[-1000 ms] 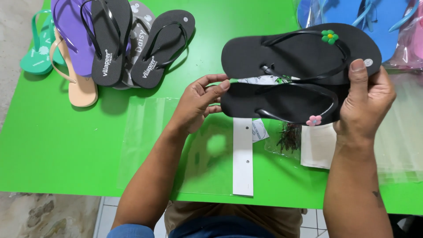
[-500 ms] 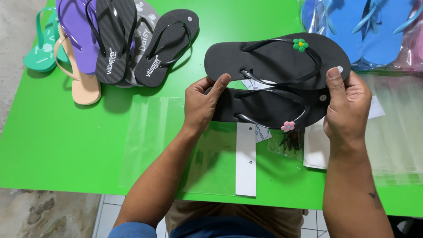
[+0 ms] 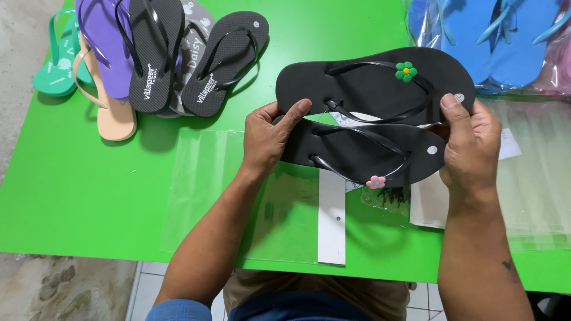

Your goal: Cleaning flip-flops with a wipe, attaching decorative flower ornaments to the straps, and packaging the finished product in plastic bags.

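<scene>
1. Hands: both are closed on a pair of black flip-flops held above the green counter [image 3: 71, 196]. The left hand [image 3: 270, 139] grips the heel ends, thumb laid across the upper sole, fingers curled underneath. The right hand [image 3: 470, 139] grips the toe ends, thumb pressed on the upper sole, fingers out of sight below.
2. Held items: the upper black flip-flop [image 3: 369, 83] carries a green flower charm [image 3: 406, 71] on its strap. The lower black flip-flop [image 3: 363, 151] carries a pink flower charm [image 3: 376, 182]. The two lie side by side lengthwise, edges touching or overlapping; both face strap-up.
3. Beneath the pair: a clear plastic bag [image 3: 238, 196] lies flat on the counter with a white card strip [image 3: 332, 217] along its edge. A small clear packet of dark items [image 3: 389, 198] sits just beside the strip.
4. Far left of the counter: a loose heap of flip-flops, namely teal [image 3: 56, 74], peach [image 3: 110, 113], purple [image 3: 104, 41], two black ones [image 3: 156, 53] and a grey one [image 3: 191, 47], overlapping one another.
5. Far right: blue flip-flops in clear wrapping [image 3: 493, 41], well apart from the hands, with a stack of clear bags [image 3: 535, 196] below them.
</scene>
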